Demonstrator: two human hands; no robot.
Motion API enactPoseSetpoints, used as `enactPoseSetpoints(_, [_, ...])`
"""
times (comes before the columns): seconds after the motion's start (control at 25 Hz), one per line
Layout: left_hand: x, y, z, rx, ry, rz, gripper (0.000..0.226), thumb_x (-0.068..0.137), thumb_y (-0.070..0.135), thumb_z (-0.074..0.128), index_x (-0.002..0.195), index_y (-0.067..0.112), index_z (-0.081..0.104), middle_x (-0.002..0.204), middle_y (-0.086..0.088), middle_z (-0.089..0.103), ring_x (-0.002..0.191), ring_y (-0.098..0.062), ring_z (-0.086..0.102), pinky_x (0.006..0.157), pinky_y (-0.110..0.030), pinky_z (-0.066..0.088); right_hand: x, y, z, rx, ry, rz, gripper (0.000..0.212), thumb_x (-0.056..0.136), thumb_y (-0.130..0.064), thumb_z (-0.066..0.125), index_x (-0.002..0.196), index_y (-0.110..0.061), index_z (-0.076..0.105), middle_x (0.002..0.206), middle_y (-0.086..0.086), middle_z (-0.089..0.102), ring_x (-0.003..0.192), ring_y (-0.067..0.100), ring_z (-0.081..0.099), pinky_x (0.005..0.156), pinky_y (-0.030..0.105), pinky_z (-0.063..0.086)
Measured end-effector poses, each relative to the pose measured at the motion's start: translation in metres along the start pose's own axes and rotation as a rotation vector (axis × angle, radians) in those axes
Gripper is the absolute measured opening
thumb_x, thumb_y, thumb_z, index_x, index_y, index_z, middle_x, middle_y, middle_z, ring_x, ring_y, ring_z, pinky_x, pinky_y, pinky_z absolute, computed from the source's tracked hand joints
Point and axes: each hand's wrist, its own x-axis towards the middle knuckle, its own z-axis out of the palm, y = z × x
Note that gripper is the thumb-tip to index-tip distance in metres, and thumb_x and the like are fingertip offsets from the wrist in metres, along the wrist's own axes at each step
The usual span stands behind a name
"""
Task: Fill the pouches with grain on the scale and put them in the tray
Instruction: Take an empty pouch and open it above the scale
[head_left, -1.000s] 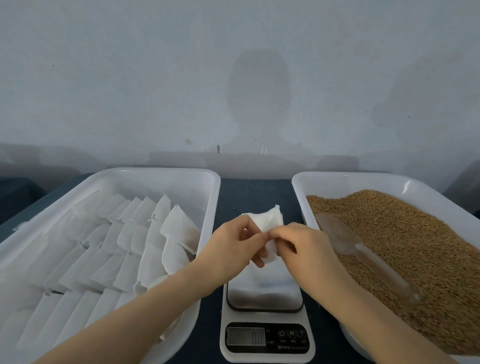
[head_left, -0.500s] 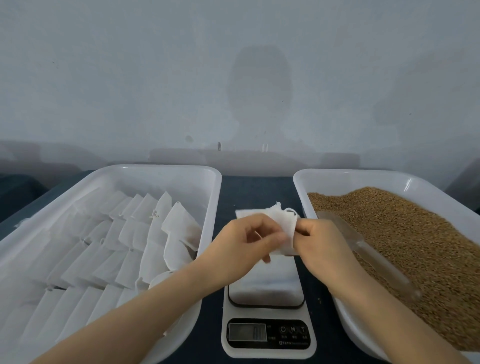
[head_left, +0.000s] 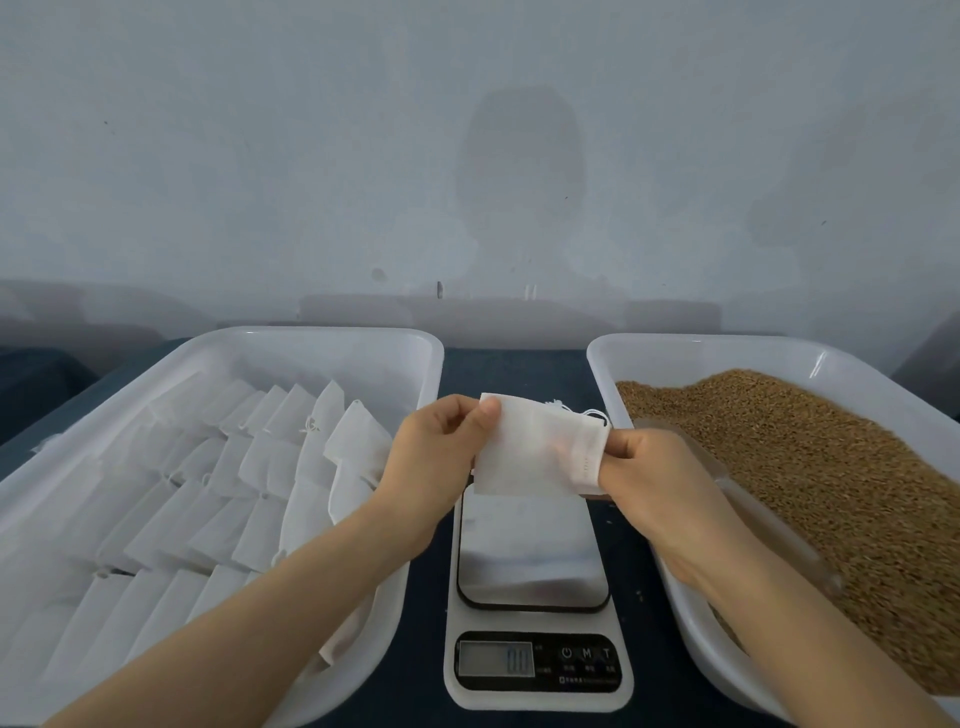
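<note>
A white drawstring pouch (head_left: 535, 449) is stretched flat in the air above the scale (head_left: 532, 566). My left hand (head_left: 436, 452) pinches its left edge between thumb and fingers. My right hand (head_left: 641, 470) grips the gathered right end, where the drawstring shows. The scale's steel platform is bare and its display (head_left: 496, 659) is lit. Brown grain (head_left: 810, 478) fills the white tray on the right (head_left: 675, 345). A clear scoop (head_left: 727, 478) lies in the grain, mostly hidden by my right wrist.
The left white tray (head_left: 311, 338) holds several rows of flat white pouches (head_left: 218, 493). Both trays and the scale stand on a dark blue tabletop (head_left: 514, 371). A pale wall rises close behind.
The pouch was crumpled between both hands; my hands have moved apart and pulled it out flat and wide above the scale.
</note>
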Motion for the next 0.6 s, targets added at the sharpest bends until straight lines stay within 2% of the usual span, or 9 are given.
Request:
enactPoseSetpoints(0.08, [0.0,-0.002,0.001,0.099,0.052,0.091,0.025,0.092,0.04,0.056,0.102,0.018,0.064,0.095,0.007,0.067,0.083,-0.003,0.059,0.081,-0.023,0.052,0.001,0.003,-0.001,-0.015,0.003,0.023,0.027,0.074,-0.052,0.071,0.07,-0.026,0.075,0.078,0.001,0.073,0.077,0.014,0.069,0.084,0.038,0.055])
enactPoseSetpoints(0.12, [-0.004,-0.001,0.001,0.204,0.054,0.192,0.031,0.087,0.046,0.06,0.111,0.027,0.058,0.109,0.013,0.062,0.095,0.007,0.054,0.084,-0.011,0.046,0.001,0.003,-0.002,-0.026,0.006,0.025,0.029,0.074,-0.053,0.071,0.074,-0.024,0.075,0.077,0.004,0.073,0.076,0.019,0.069,0.082,0.038,0.055])
enactPoseSetpoints(0.16, [-0.009,0.0,0.002,0.33,0.027,0.316,0.052,0.078,0.055,0.064,0.123,0.032,0.049,0.122,0.018,0.053,0.109,0.013,0.045,0.092,-0.007,0.038,0.001,0.004,-0.002,-0.042,0.002,0.029,0.029,0.075,-0.052,0.07,0.076,-0.023,0.074,0.073,0.004,0.072,0.071,0.021,0.068,0.076,0.034,0.055])
enactPoseSetpoints(0.24, [-0.016,-0.004,0.007,0.589,-0.099,0.614,0.088,0.064,0.068,0.068,0.139,0.035,0.035,0.139,0.021,0.037,0.132,0.011,0.023,0.107,-0.01,0.019,0.0,0.003,-0.001,-0.103,-0.03,0.035,0.022,0.08,-0.046,0.066,0.076,-0.025,0.073,0.06,0.001,0.063,0.056,0.015,0.056,0.057,0.024,0.044])
enactPoseSetpoints(0.28, [-0.018,-0.005,0.011,0.716,-0.171,0.73,0.092,0.065,0.066,0.069,0.143,0.034,0.032,0.144,0.019,0.034,0.138,0.007,0.016,0.111,-0.016,0.011,-0.001,0.003,0.0,-0.147,-0.053,0.026,0.023,0.084,-0.04,0.062,0.077,-0.021,0.072,0.055,0.001,0.055,0.051,0.012,0.047,0.049,0.02,0.036])
enactPoseSetpoints(0.36, [-0.02,-0.009,0.016,0.828,-0.256,0.798,0.084,0.072,0.053,0.074,0.143,0.03,0.036,0.146,0.013,0.038,0.14,0.004,0.016,0.113,-0.026,0.01,-0.002,0.002,0.0,-0.214,-0.082,-0.01,0.027,0.087,-0.03,0.056,0.078,-0.009,0.069,0.05,-0.001,0.042,0.043,0.008,0.034,0.039,0.013,0.024])
enactPoseSetpoints(0.44, [-0.019,-0.011,0.018,0.795,-0.219,0.759,0.065,0.076,0.043,0.076,0.133,0.027,0.049,0.135,0.011,0.052,0.13,0.0,0.036,0.11,-0.029,0.018,-0.004,-0.002,0.001,-0.213,-0.102,-0.016,0.028,0.088,-0.027,0.054,0.066,-0.018,0.07,0.04,-0.008,0.037,0.035,0.006,0.029,0.035,0.011,0.021])
enactPoseSetpoints(0.52, [-0.018,-0.011,0.017,0.758,-0.159,0.756,0.048,0.079,0.037,0.076,0.122,0.023,0.06,0.121,0.01,0.062,0.116,-0.007,0.05,0.101,-0.022,0.024,-0.006,-0.005,0.002,-0.211,-0.115,-0.011,0.037,0.086,-0.03,0.055,0.05,-0.03,0.064,0.036,-0.009,0.032,0.033,0.006,0.026,0.033,0.011,0.02])
enactPoseSetpoints(0.6, [-0.018,-0.01,0.018,0.761,-0.157,0.756,0.043,0.079,0.035,0.075,0.118,0.021,0.063,0.116,0.009,0.065,0.111,-0.009,0.054,0.098,-0.018,0.025,-0.004,-0.005,0.002,-0.237,-0.106,-0.015,0.042,0.086,-0.031,0.054,0.044,-0.029,0.057,0.036,-0.009,0.03,0.034,0.007,0.026,0.034,0.013,0.02])
